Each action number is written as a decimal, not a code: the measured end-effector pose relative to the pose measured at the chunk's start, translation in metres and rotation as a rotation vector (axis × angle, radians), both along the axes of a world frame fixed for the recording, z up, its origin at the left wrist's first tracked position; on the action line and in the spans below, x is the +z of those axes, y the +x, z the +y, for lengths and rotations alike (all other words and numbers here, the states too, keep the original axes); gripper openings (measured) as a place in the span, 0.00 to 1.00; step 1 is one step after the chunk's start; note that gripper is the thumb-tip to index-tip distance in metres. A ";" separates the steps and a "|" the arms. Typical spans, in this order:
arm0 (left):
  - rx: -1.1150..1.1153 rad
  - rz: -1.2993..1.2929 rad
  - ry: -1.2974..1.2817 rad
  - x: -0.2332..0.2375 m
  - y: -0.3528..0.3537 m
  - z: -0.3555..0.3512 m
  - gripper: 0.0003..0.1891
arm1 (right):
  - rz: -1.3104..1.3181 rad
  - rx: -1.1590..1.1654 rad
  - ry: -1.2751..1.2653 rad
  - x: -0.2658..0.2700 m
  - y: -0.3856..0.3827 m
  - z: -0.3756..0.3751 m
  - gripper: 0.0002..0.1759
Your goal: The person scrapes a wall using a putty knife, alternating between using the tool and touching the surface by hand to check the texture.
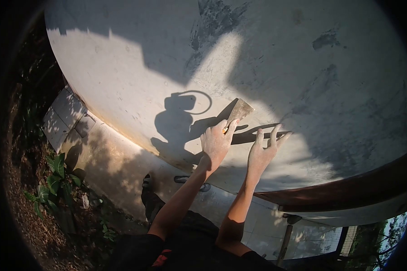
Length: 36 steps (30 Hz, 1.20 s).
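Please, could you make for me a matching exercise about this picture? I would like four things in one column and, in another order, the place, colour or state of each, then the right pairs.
Things
1. Scraper
2. Right hand
3. Leafy plant
4. Shadow with a loop

Place, colour or state
A. Green, low at the picture's left side
B. Dark, on the pale curved surface
C. Held in the left hand
D. Fingers spread, holding nothing

Right pairs
1-C, 2-D, 3-A, 4-B
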State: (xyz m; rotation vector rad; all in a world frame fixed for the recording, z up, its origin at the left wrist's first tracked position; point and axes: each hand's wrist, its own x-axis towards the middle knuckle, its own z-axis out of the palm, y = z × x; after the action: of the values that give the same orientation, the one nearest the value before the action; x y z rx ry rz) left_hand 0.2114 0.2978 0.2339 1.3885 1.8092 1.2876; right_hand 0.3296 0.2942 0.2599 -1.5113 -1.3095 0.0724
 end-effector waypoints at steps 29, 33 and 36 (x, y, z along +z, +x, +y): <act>0.061 -0.197 0.090 -0.033 0.001 0.007 0.27 | -0.031 -0.030 -0.006 0.003 0.000 -0.002 0.32; 0.008 -0.244 0.011 -0.026 -0.004 0.006 0.27 | 0.002 -0.012 -0.007 0.000 0.003 -0.001 0.33; 0.004 -0.185 0.032 0.023 0.006 0.006 0.27 | 0.017 0.009 0.010 0.000 -0.001 0.000 0.33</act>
State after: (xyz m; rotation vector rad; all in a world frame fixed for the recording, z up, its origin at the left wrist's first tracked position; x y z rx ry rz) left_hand 0.2175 0.3036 0.2564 1.2383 1.6744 1.4038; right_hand 0.3287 0.2943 0.2598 -1.4934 -1.3019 0.0840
